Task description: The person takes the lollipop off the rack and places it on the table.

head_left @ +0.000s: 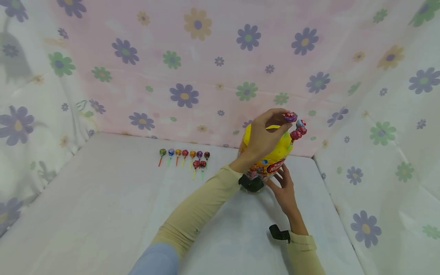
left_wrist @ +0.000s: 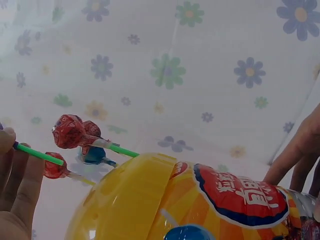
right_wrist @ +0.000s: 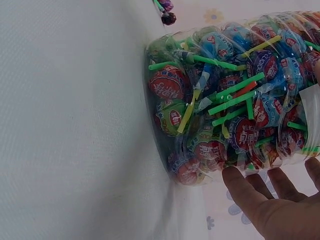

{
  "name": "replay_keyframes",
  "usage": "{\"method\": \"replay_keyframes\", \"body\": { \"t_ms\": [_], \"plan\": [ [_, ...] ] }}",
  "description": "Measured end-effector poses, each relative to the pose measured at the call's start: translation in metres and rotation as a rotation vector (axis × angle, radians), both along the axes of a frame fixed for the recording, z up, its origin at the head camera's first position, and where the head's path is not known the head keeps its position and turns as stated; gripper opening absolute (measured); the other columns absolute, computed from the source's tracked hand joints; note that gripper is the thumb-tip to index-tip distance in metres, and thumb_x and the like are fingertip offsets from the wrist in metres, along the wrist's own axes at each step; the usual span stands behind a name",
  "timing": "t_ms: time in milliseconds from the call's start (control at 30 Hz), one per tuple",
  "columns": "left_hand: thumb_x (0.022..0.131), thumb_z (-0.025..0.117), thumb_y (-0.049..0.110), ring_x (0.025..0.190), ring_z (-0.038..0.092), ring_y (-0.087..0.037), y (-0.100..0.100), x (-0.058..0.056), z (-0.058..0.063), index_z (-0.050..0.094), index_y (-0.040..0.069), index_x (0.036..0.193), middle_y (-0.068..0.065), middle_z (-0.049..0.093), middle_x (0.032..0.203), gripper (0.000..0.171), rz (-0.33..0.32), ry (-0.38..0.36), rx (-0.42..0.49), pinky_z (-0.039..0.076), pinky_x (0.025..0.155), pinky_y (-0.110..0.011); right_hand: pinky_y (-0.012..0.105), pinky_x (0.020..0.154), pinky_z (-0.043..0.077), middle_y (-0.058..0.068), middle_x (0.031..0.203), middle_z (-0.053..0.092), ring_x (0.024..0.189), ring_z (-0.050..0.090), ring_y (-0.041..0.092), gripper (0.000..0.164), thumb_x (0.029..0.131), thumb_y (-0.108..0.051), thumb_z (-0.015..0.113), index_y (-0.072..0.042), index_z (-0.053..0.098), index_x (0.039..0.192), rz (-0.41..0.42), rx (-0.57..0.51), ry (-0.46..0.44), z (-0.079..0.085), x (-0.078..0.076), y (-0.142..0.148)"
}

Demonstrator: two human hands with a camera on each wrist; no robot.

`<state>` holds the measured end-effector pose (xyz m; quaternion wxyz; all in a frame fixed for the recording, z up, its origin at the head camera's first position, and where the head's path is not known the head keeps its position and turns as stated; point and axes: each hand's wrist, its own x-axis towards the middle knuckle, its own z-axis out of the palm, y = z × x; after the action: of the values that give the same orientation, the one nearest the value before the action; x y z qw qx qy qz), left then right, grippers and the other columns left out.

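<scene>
My left hand (head_left: 262,137) reaches over the yellow lid of a lollipop jar (head_left: 280,151). Between thumb and fingers it pinches a purple-wrapped lollipop (head_left: 290,117); the green stick (left_wrist: 40,153) shows below the fingers in the left wrist view. Several more lollipops, red (head_left: 295,135) and blue (head_left: 301,123), stick out of the lid's far side. Low on the jar, my right hand (head_left: 286,193) holds its side, thumb and fingers spread around it. The clear lower body (right_wrist: 235,105) is packed with wrapped lollipops.
On the white table (head_left: 120,214), left of the jar, a row of lollipops (head_left: 185,152) lies with two more, red (head_left: 196,164) and dark red (head_left: 203,164), below its right end. Flowered cloth walls (head_left: 213,76) enclose the back and sides.
</scene>
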<state>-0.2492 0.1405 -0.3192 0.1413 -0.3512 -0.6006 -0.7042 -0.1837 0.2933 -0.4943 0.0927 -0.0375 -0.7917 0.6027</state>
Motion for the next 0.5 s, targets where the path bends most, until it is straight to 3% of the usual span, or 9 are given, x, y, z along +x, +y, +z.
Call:
{"method": "replay_keyframes", "body": {
  "t_ms": [233, 500],
  "plan": [
    [0.095, 0.07, 0.002, 0.102, 0.069, -0.022, -0.017, 0.005, -0.004, 0.065, 0.003, 0.126, -0.014, 0.071, 0.116, 0.032, 0.014, 0.008, -0.048, 0.058, 0.092, -0.024, 0.06, 0.12, 0.031, 0.011, 0.164, 0.031, 0.148, 0.034, 0.04, 0.086, 0.097, -0.025, 0.071, -0.028, 0.017, 0.164, 0.002, 0.008, 0.002, 0.003, 0.001, -0.001],
    [0.094, 0.07, 0.0, 0.099, 0.071, -0.023, -0.04, 0.009, -0.013, 0.064, 0.001, 0.122, -0.016, 0.072, 0.115, 0.028, 0.001, 0.022, -0.006, 0.06, 0.09, -0.031, 0.062, 0.119, 0.03, 0.013, 0.165, 0.029, 0.148, 0.032, 0.041, 0.088, 0.097, -0.024, 0.071, -0.027, 0.015, 0.164, 0.006, 0.006, -0.009, 0.005, 0.003, -0.003]
  ]
}}
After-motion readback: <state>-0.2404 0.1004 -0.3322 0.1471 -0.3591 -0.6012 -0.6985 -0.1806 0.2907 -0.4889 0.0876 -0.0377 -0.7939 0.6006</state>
